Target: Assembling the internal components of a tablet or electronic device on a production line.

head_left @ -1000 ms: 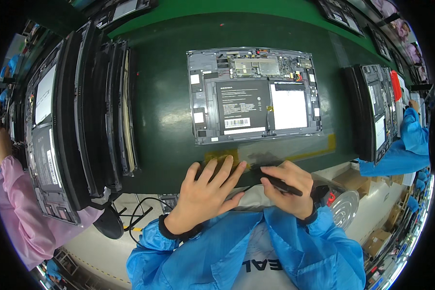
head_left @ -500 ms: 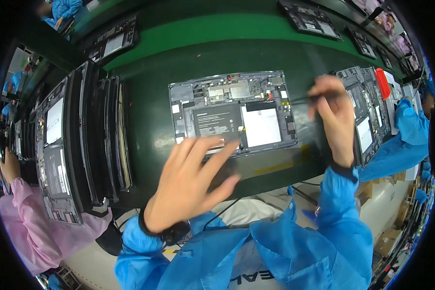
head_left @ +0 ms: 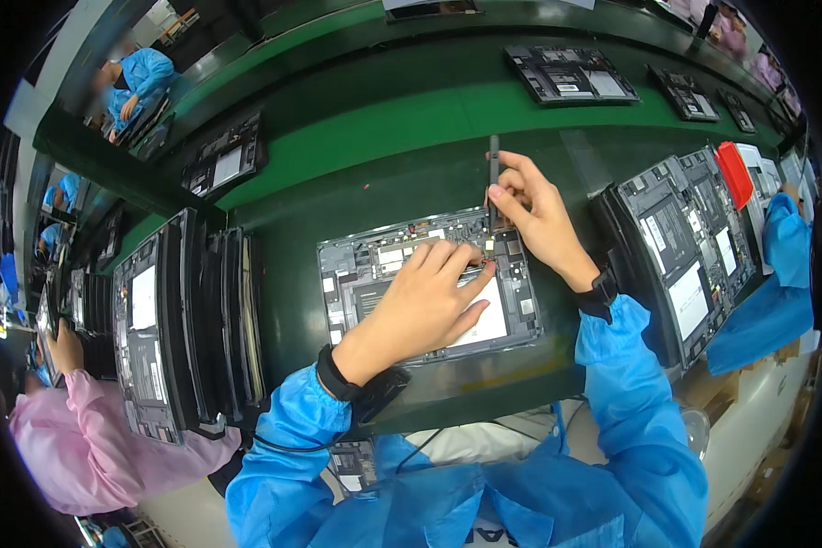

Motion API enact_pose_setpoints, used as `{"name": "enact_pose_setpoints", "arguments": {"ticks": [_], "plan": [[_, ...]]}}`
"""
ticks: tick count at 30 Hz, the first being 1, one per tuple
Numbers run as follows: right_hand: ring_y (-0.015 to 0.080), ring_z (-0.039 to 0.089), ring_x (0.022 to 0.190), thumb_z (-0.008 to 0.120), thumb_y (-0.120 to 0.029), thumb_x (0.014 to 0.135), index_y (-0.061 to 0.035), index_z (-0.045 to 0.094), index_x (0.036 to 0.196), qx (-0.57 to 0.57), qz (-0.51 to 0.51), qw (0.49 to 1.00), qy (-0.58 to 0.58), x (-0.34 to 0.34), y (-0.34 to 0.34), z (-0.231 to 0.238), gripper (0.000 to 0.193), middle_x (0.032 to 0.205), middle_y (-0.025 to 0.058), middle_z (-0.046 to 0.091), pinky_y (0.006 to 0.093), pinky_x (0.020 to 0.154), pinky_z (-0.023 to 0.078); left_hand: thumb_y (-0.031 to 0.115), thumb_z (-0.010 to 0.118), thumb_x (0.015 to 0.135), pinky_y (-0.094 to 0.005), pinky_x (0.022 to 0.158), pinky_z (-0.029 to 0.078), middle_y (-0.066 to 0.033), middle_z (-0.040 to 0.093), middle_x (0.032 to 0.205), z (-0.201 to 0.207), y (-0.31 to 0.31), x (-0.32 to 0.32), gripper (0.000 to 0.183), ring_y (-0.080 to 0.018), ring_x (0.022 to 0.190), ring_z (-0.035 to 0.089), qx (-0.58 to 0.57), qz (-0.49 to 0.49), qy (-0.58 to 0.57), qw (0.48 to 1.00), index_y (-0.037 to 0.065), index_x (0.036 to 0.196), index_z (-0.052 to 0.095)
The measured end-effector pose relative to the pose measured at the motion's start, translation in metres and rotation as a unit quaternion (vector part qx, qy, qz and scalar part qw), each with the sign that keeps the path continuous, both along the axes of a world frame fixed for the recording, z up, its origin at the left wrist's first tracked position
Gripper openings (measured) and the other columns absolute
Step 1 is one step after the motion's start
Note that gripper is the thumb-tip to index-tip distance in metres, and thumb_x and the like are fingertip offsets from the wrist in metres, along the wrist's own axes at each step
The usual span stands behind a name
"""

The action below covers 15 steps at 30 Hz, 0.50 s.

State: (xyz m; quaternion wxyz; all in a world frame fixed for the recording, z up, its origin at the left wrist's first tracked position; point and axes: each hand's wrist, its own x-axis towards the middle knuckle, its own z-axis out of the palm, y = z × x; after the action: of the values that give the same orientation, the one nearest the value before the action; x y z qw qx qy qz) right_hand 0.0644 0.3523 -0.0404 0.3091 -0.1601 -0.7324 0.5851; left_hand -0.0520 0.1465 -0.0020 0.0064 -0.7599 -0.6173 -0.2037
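Note:
An opened tablet-like device point(head_left: 521, 306) lies on the dark green bench, its circuit board, battery and white label facing up. My left hand point(head_left: 420, 297) rests across its middle with the fingers apart. The fingertips touch down near the board's right part, close to a small reddish bit, and the palm hides much of the battery. In my right hand point(head_left: 539, 215) is a slim dark stick-like tool point(head_left: 494, 169), pinched between thumb and fingers and held nearly upright. Its lower end meets the device's far edge, right of the middle; whether it touches a part there I cannot tell.
Similar opened devices stand stacked on edge at left point(head_left: 146, 356), and more lean at right point(head_left: 671, 247) beside a red piece point(head_left: 734, 173). Other devices point(head_left: 571, 75) lie on the green strip beyond. A pink-sleeved person point(head_left: 73, 438) works at left; a blue-sleeved arm point(head_left: 781, 265) is at right.
My right hand has come in from the right, bringing the tool to the device's far edge. My left hand has moved farther up onto the board. The view has shifted too.

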Motion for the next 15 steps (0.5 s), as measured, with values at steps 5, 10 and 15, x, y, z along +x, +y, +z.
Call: {"name": "enact_pose_setpoints", "arguments": {"ticks": [5,10,15], "plan": [[0.0082,0.058,0.069,0.07,-0.016,0.103,0.0042,0.055,0.14,0.082,0.017,0.996,-0.013,-0.005,-0.004,0.005,0.045,0.087,0.0052,0.07,0.0273,0.06,0.045,0.026,0.075,0.092,-0.0417,0.092,0.045,-0.0095,0.055,0.11,0.003,-0.001,-0.001,0.044,-0.0296,0.102,0.051,-0.029,0.014,0.011,0.999,0.008,0.132,0.071],[0.0123,0.062,0.07,0.071,-0.017,0.101,0.0035,0.055,0.14,0.108,0.011,0.992,-0.069,-0.004,-0.007,0.013,0.047,0.088,0.007,0.072,0.0293,0.062,0.047,0.027,0.075,0.092,-0.0409,0.088,0.044,-0.0093,0.054,0.107,0.004,0.0,-0.001,0.046,-0.0289,0.099,0.05,-0.026,0.012,0.017,0.999,0.008,0.133,0.071],[0.0209,0.07,0.076,0.073,-0.018,0.099,0.0017,0.058,0.135,0.148,0.004,0.985,-0.086,-0.005,-0.012,0.009,0.044,0.09,0.0099,0.074,0.0349,0.07,0.054,0.028,0.076,0.091,-0.0405,0.088,0.044,-0.009,0.054,0.109,0.002,-0.001,-0.001,0.046,-0.0289,0.1,0.051,-0.027,0.011,0.019,0.999,0.008,0.133,0.071]]}}
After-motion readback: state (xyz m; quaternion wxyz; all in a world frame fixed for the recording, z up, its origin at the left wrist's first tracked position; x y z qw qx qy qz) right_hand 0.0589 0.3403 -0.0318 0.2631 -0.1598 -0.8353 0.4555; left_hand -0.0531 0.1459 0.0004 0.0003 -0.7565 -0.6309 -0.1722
